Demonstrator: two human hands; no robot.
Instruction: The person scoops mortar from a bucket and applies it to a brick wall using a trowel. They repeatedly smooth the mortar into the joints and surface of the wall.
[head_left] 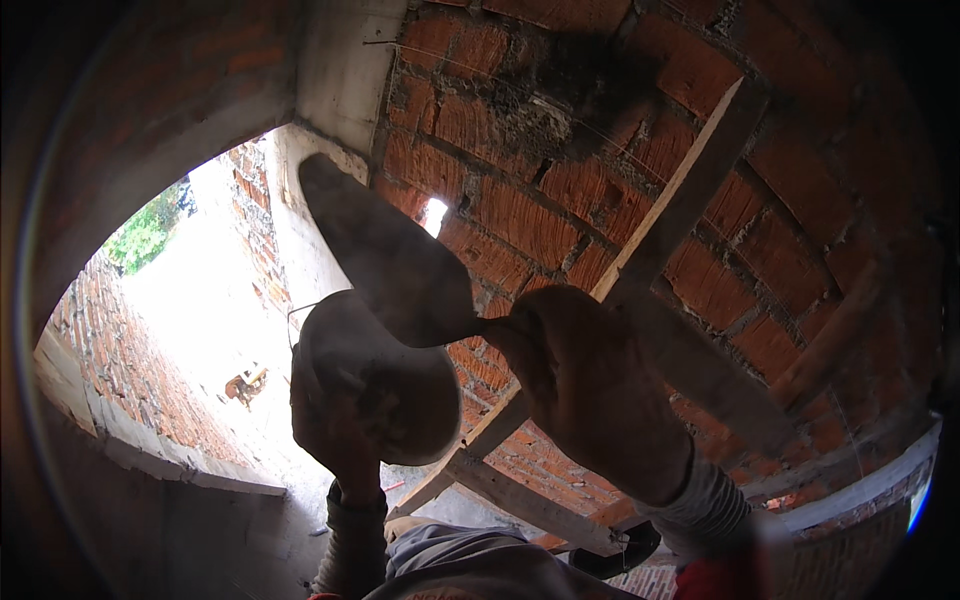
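My right hand (590, 385) grips a trowel at its handle end. The pointed trowel blade (390, 250) is dark against the light and slants up to the left, its lower part in front of the rim of a round bowl (435, 400). My left hand (325, 410) holds that bowl from its left side, fingers wrapped around it. Lumpy material seems to lie inside the bowl, but shadow hides what it is. Both hands are raised before the brick wall (520, 215), apart from its surface.
A long timber (690, 175) runs diagonally behind my right hand, with a crosspiece (540, 500) joining it lower down. A small hole (434, 215) lets light through the brickwork. On the left, a large bright opening shows another brick wall (140, 360). A thin string (480, 72) crosses the upper bricks.
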